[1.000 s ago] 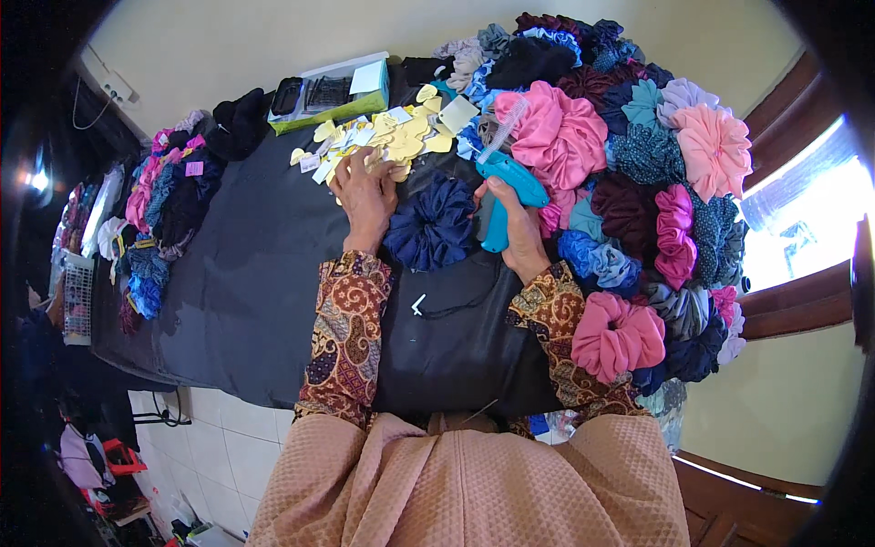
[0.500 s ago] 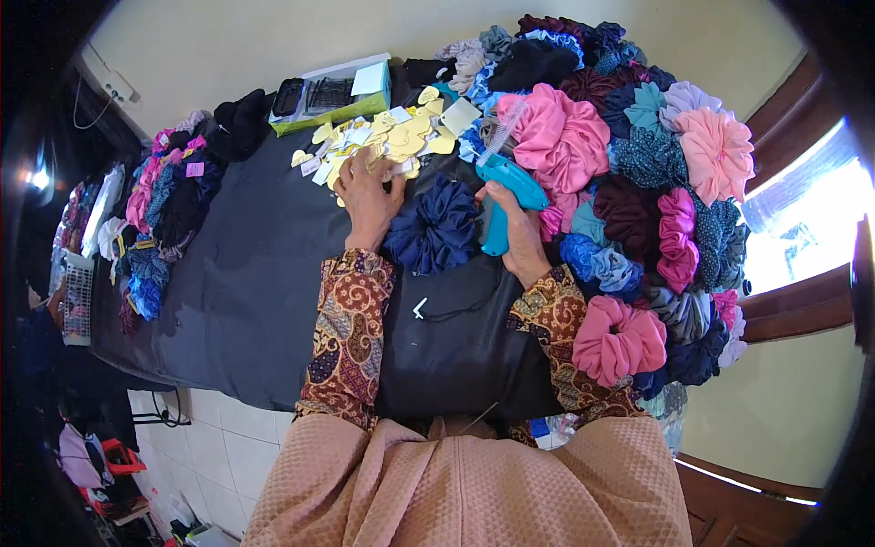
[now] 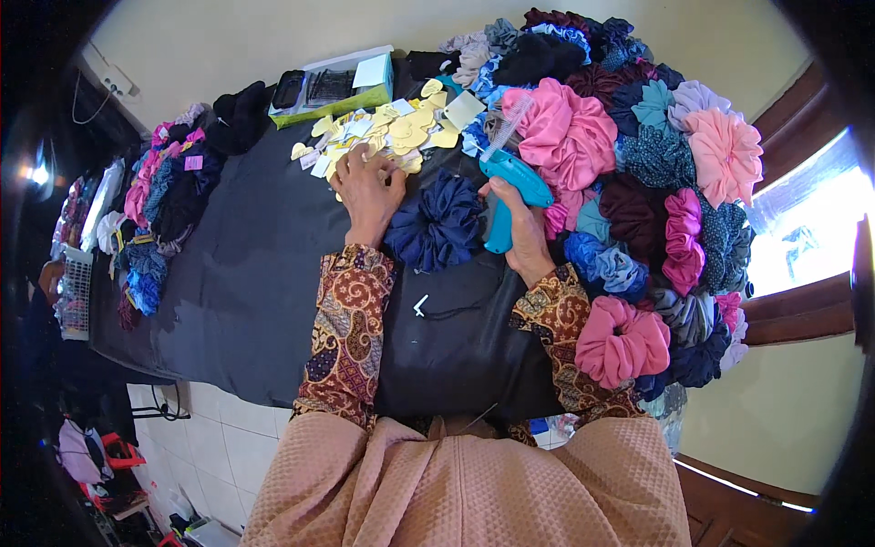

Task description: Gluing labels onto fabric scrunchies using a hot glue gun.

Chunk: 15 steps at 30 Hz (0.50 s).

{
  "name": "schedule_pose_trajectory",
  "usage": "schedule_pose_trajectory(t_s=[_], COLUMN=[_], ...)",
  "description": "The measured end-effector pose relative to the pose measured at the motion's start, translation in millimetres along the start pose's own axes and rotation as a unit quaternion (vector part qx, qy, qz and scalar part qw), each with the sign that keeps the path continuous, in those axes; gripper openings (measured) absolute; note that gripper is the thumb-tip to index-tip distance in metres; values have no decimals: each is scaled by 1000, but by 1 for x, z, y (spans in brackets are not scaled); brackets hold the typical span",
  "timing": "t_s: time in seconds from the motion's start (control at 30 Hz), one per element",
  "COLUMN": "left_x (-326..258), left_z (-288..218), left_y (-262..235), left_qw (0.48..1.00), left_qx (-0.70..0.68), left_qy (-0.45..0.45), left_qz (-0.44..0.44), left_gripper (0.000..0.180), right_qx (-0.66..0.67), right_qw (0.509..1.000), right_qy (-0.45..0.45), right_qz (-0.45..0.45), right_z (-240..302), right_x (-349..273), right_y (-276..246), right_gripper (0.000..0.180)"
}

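Note:
My left hand (image 3: 367, 196) reaches into the near edge of a loose pile of yellow and white paper tags (image 3: 410, 129). Its fingers are bent and spread over the tags; no tag clearly shows held between them. A teal tagging gun (image 3: 516, 175) is gripped in my right hand (image 3: 526, 239), with a strip of clear plastic fasteners standing up from its top. Between both hands a dark navy scrunchie (image 3: 437, 221) lies on the black-covered table (image 3: 237, 273). A small white L-shaped piece (image 3: 420, 305) with a dark cord lies nearer to me.
A large heap of mixed scrunchies (image 3: 638, 173) fills the right side. A green-edged box (image 3: 339, 89) with dark pins and a black item stands at the back. More scrunchies (image 3: 164, 196) lie at the left, beside a white basket (image 3: 75, 292). A bright window (image 3: 811, 223) is at right.
My left hand has shifted only slightly over the tags, its fingers a little more bent. The tagging gun stays in my right hand, and the scrunchie lies in the same place.

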<state>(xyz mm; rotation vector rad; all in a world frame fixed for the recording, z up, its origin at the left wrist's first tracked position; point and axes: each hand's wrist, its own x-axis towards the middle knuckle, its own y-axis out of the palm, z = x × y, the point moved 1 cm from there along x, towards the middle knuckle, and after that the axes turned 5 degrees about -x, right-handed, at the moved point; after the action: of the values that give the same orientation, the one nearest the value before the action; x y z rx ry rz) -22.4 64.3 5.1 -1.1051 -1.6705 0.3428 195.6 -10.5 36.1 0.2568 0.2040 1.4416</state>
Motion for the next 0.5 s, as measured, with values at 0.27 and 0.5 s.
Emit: schedule_pose_trajectory(t_s=[0.27,0.5], left_x=[3,-1], left_z=[8,1], left_y=[4,6], left_qw=[998,998], left_qx=[4,63], left_qy=[-9,-5], left_qz=[-57,-18], left_gripper=[26,33], right_qx=[3,2], right_qw=[1000,1000], right_qy=[12,2], right_qz=[-5,-1], right_z=[1,2], right_x=[-1,-2], right_y=[2,3], right_gripper=[30,30])
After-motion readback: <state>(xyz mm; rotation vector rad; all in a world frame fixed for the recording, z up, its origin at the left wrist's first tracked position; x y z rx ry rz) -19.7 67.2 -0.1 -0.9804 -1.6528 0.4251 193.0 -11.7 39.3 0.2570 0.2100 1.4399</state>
